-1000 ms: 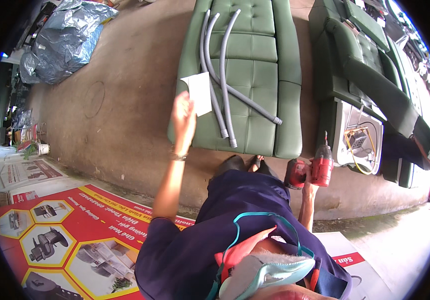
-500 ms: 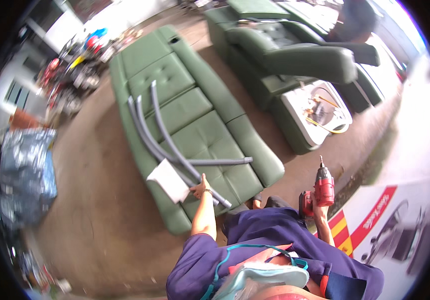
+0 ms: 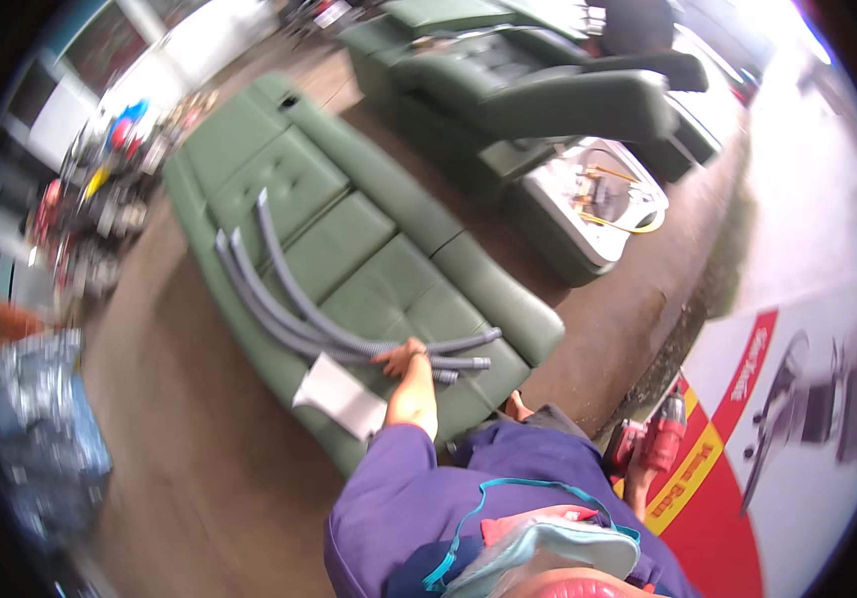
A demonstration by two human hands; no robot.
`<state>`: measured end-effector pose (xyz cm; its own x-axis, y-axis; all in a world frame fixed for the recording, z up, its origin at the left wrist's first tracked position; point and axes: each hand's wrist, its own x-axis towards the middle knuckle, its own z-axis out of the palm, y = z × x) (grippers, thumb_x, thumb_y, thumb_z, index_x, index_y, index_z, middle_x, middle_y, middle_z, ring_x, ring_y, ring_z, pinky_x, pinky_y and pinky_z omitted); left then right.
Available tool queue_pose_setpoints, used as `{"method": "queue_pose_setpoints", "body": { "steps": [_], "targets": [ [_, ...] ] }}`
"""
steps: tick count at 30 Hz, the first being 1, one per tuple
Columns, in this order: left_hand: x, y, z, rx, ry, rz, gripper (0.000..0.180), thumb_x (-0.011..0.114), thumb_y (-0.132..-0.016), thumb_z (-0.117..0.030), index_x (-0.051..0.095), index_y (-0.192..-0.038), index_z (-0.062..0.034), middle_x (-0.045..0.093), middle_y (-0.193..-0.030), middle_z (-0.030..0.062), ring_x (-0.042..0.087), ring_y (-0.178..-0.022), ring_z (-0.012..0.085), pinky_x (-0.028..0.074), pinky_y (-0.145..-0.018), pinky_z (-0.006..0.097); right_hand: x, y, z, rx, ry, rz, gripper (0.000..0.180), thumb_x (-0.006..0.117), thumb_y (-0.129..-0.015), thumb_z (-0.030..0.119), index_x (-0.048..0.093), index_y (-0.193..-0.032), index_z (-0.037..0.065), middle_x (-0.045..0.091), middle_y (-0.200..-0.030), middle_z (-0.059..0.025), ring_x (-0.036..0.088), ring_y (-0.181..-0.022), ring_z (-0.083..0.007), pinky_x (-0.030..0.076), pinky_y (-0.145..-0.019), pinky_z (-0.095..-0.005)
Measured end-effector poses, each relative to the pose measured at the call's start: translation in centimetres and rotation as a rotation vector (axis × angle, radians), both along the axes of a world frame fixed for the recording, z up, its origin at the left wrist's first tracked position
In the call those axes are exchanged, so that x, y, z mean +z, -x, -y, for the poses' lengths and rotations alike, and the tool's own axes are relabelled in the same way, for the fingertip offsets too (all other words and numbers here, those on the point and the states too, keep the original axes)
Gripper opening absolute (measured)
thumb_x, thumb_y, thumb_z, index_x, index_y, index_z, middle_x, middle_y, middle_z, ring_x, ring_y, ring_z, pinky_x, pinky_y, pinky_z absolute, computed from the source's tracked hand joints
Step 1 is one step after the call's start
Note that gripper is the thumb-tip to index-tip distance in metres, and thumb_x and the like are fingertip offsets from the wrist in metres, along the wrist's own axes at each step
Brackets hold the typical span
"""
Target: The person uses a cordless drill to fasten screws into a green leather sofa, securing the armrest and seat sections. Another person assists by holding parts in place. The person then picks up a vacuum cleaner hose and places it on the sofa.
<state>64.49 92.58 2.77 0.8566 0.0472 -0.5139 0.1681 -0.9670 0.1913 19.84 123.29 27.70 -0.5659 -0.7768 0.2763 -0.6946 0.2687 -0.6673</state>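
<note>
My left hand [image 3: 405,359] is closed around grey corrugated hoses [image 3: 473,363] that lie in a bunch across a green padded lounger [image 3: 358,239]. How many hoses it grips is hard to tell. Their far ends fan out over the tufted part of the cushion. Just left of that hand, a flat white piece [image 3: 339,397] rests near the lounger's edge. At my right side, my right hand [image 3: 638,483] is wrapped round the handle of a red cordless drill [image 3: 666,434], which points up and away from me.
Beyond the lounger stands another green chair unit [image 3: 538,110] with a white basin [image 3: 598,239] holding yellow tubing. A large printed panel [image 3: 717,478] is on the right. Motorbikes [image 3: 99,214] and a blue-grey plastic-wrapped bundle [image 3: 44,429] line the left. A dark rounded shape shows at the top right.
My left hand has taken hold of the hoses and drawn their near ends together, turning them rightward. The drill in my right hand is lower. The whole view has shifted.
</note>
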Motion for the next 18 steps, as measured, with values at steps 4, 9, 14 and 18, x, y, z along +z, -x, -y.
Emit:
{"method": "queue_pose_setpoints", "body": {
  "steps": [4,9,14,18],
  "targets": [
    [0.3,-0.4,-2.5,-0.103,0.369,0.094,0.128,0.083,-0.07,-0.018,0.001,-0.167,-0.0084,0.052,-0.133,0.0315,0.063,-0.117,0.0474,0.056,-0.101,0.054,0.3,-0.3,0.6,-0.041,0.077,0.436,0.042,0.071,-0.093,0.007,0.059,-0.133,0.005,0.064,-0.116,-0.0071,0.065,-0.1,-0.0214,0.056,-0.085,-0.0388],
    [-0.3,-7.8,-0.9,-0.173,0.887,0.216,0.129,0.092,-0.065,-0.024,0.011,-0.162,0.0052,0.033,-0.158,0.0379,0.044,-0.141,0.0478,0.042,-0.117,0.052,1.1,-2.0,1.9,-0.001,0.018,0.356,0.062,0.075,-0.085,-0.001,0.053,-0.142,0.007,0.063,-0.125,-0.0082,0.062,-0.115,-0.0239,0.051,-0.102,-0.0405],
    [4.1,-17.8,2.2,-0.379,0.927,0.12,0.122,0.089,-0.068,-0.018,0.012,-0.159,0.0058,0.072,-0.106,0.0246,0.074,-0.085,0.0341,0.062,-0.078,0.043,1.7,-3.7,2.2,0.08,-0.025,0.267,0.052,0.068,-0.088,-0.004,0.054,-0.138,0.005,0.064,-0.12,-0.0078,0.064,-0.106,-0.0211,0.054,-0.093,-0.0387],
    [9.0,-16.6,-0.7,-0.403,1.102,0.077,0.114,0.087,-0.07,-0.009,0.016,-0.159,0.0017,0.067,-0.116,0.027,0.072,-0.094,0.035,0.061,-0.085,0.044,1.1,-4.3,2.4,-0.019,-0.13,0.442,0.044,0.066,-0.092,-0.001,0.056,-0.135,0.004,0.065,-0.116,-0.0077,0.065,-0.1,-0.0199,0.055,-0.089,-0.0381]
  ]
}}
